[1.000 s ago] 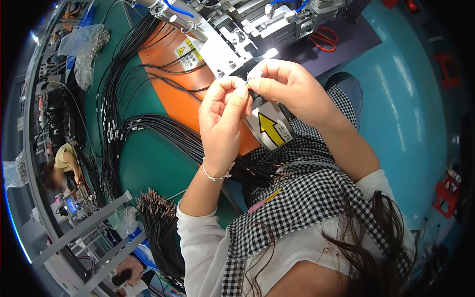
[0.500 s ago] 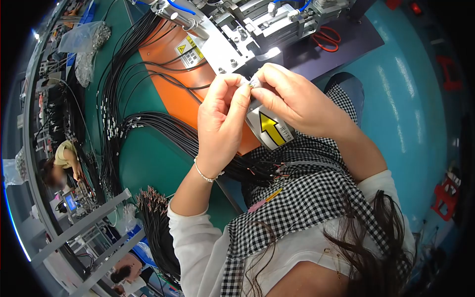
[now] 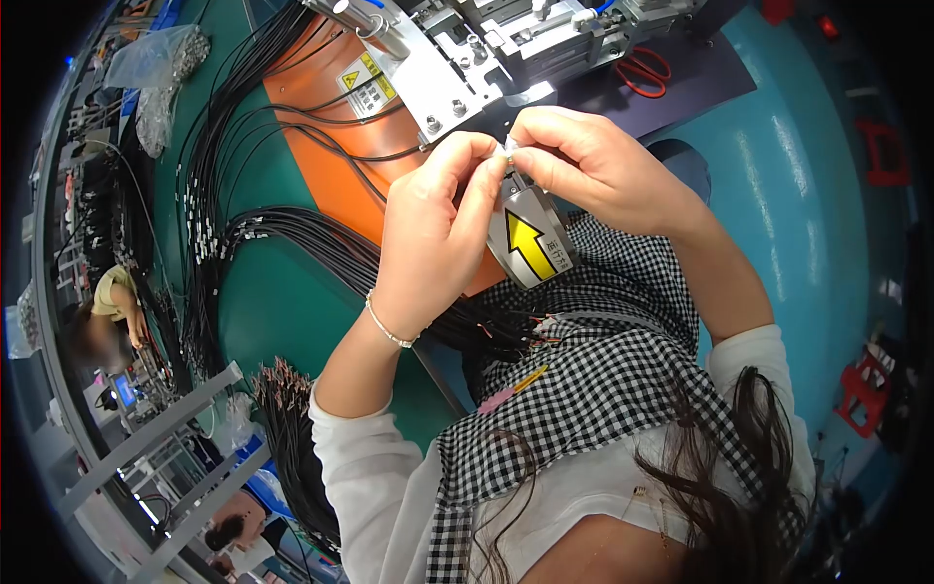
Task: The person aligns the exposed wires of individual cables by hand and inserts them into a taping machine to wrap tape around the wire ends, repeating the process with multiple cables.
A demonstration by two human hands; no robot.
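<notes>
Close together in front of the machine, both my hands pinch a tiny whitish piece, too small and too covered by fingers to name. My left hand, with a beaded bracelet at the wrist, has thumb and forefinger closed on its left side. From the right, the thumb and forefinger of my right hand press on the same piece. Just below the fingertips is a grey metal plate with a yellow arrow label. A bundle of black cables passes behind my left wrist.
Black cables lie over the green table and the machine's orange base. Red-handled scissors rest on the dark plate at right. Another cable bundle with bare coppery ends stands at lower left. Other people work at far left.
My hands have shifted slightly right and up in view, still pinched together. The whole scene has shifted a little left as the head moved.
</notes>
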